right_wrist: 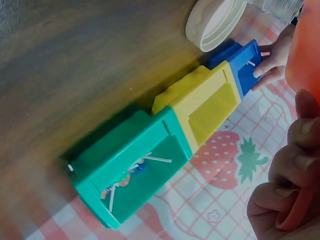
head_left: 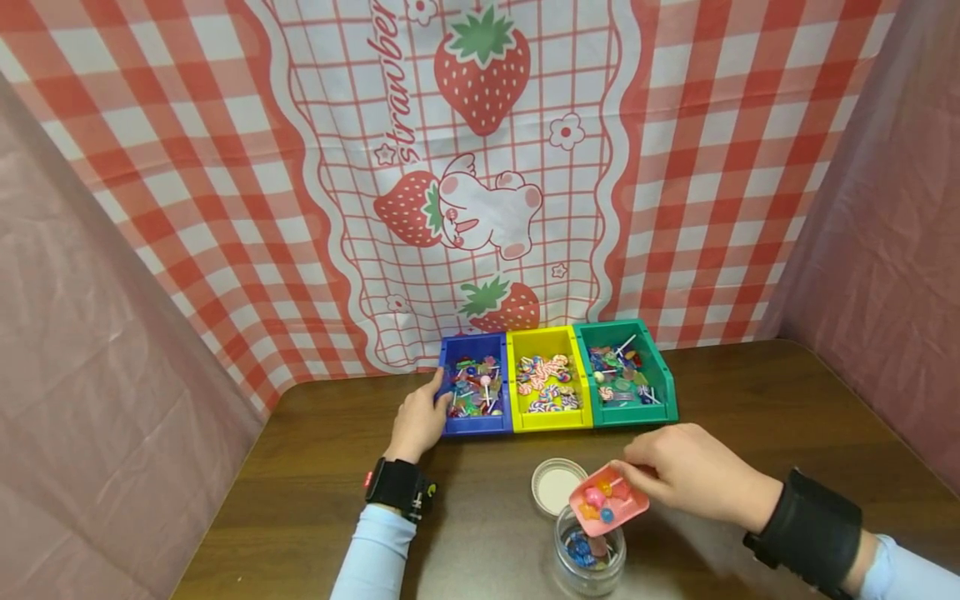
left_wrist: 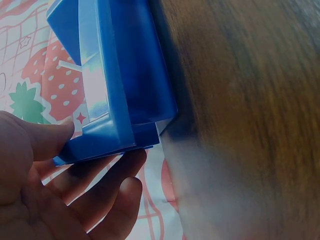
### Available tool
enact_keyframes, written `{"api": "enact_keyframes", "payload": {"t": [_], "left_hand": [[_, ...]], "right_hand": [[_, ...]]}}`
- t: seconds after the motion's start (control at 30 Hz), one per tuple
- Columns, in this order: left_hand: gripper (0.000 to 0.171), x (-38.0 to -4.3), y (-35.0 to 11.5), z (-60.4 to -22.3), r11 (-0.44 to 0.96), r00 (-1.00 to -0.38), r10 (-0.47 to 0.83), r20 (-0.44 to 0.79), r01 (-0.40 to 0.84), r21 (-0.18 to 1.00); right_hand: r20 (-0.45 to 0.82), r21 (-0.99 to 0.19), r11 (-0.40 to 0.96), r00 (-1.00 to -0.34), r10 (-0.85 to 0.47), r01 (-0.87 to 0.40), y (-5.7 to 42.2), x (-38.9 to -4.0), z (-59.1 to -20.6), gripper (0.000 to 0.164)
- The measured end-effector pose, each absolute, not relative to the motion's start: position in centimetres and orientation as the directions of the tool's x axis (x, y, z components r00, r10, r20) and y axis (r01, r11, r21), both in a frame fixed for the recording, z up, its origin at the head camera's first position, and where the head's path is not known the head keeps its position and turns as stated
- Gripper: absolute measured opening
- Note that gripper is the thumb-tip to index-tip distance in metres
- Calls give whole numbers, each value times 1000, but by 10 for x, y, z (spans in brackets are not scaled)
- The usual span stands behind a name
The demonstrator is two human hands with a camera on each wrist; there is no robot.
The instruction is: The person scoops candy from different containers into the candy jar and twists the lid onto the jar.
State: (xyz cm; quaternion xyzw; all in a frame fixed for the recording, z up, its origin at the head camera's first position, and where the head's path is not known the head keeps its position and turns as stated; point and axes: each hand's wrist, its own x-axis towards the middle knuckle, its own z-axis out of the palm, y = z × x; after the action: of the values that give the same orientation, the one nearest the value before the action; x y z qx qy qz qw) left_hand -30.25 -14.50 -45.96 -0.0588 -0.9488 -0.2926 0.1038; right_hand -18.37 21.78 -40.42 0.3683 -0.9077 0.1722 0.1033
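Observation:
My right hand (head_left: 686,467) grips a small pink scoop (head_left: 637,502) holding several bright candies (head_left: 595,497). The scoop hangs tilted over the mouth of a glass jar (head_left: 590,575), inside which blue candies (head_left: 581,548) show. In the right wrist view, curled fingers (right_wrist: 285,170) wrap the scoop's handle. My left hand (head_left: 418,421) holds the side wall of the blue bin (head_left: 474,426), its thumb on one side of the wall and fingers on the other in the left wrist view. Mixed candies and lollipops (head_left: 476,385) fill the bottom of that bin.
Joined to the blue bin are a yellow bin (head_left: 550,421) of striped candies and a green bin (head_left: 669,400) of mixed sweets. A round lid (head_left: 557,487) lies just behind the jar on the wooden table (head_left: 315,500). A checked strawberry cloth (head_left: 697,167) hangs behind.

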Motion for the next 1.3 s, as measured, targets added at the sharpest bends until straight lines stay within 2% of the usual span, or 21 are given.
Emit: {"api": "enact_keyframes", "payload": {"t": [0.4, 0.63, 1.07, 1.3], "left_hand": [[50, -302, -144, -459, 819, -972, 44, 232, 168, 549], [50, -302, -145, -459, 817, -973, 46, 227, 167, 551], [50, -301, -144, -458, 818, -975, 42, 218, 159, 553], [50, -302, -145, -458, 815, -974, 45, 221, 164, 556]], "right_hand": [[364, -106, 640, -629, -687, -761, 214, -180, -402, 23], [415, 33, 622, -556, -720, -782, 207, -171, -396, 19], [409, 40, 631, -564, -717, -775, 204, -168, -395, 24], [391, 14, 653, -597, -701, -757, 207, -169, -393, 24]]}}
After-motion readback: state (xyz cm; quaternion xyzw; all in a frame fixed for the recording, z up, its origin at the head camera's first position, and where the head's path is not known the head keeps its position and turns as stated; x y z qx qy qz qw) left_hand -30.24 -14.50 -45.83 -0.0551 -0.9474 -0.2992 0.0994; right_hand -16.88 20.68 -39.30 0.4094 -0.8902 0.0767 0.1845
